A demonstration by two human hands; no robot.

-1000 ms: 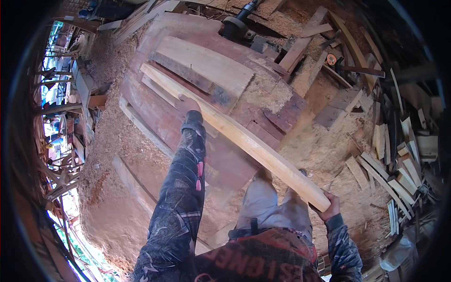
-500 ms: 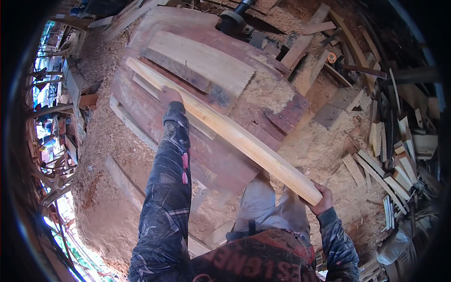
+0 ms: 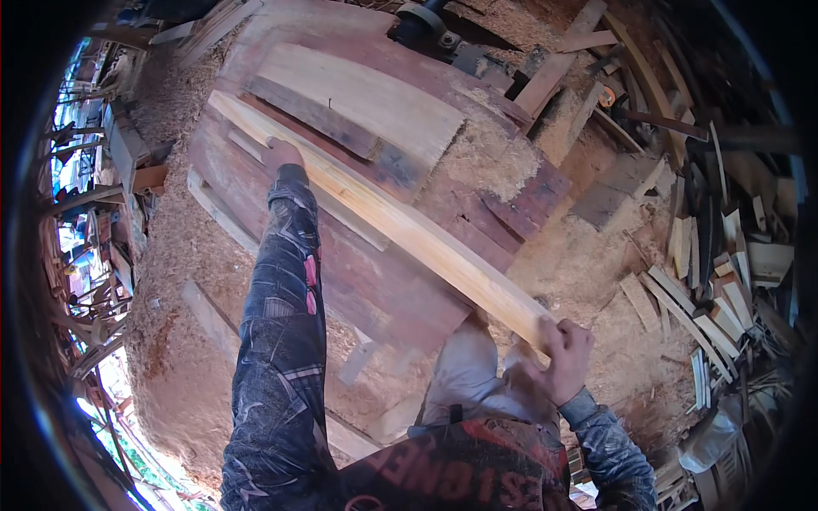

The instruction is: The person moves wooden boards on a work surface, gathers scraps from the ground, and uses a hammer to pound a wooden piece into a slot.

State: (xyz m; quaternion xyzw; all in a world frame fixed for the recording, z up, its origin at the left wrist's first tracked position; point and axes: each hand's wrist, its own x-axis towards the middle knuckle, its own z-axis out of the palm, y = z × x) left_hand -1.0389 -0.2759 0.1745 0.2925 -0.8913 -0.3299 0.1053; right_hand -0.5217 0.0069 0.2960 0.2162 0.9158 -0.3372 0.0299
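Note:
A long pale wooden plank (image 3: 400, 223) runs slantwise over a reddish worktable (image 3: 400, 302), from the far left down to the near right. My left hand (image 3: 284, 154) is closed on its edge near the far end. At the near end, which juts past the table toward my legs, my right hand (image 3: 564, 362) has its fingers curled over the wood and its thumb on the near side. Just beyond the plank lie a wide pale board (image 3: 358, 92) and a darker narrow timber (image 3: 311, 117).
A black power tool (image 3: 419, 24) stands at the table's far side. Sawdust (image 3: 490, 164) is heaped on the table and covers the ground. Offcuts (image 3: 724, 328) are piled at the right, near a clear plastic bag (image 3: 714, 439). A loose board (image 3: 209, 311) lies at the left.
The plank has slid a little toward the far left, and my left hand has moved that way with it. My right hand has shifted its grip from beneath the near end to over it.

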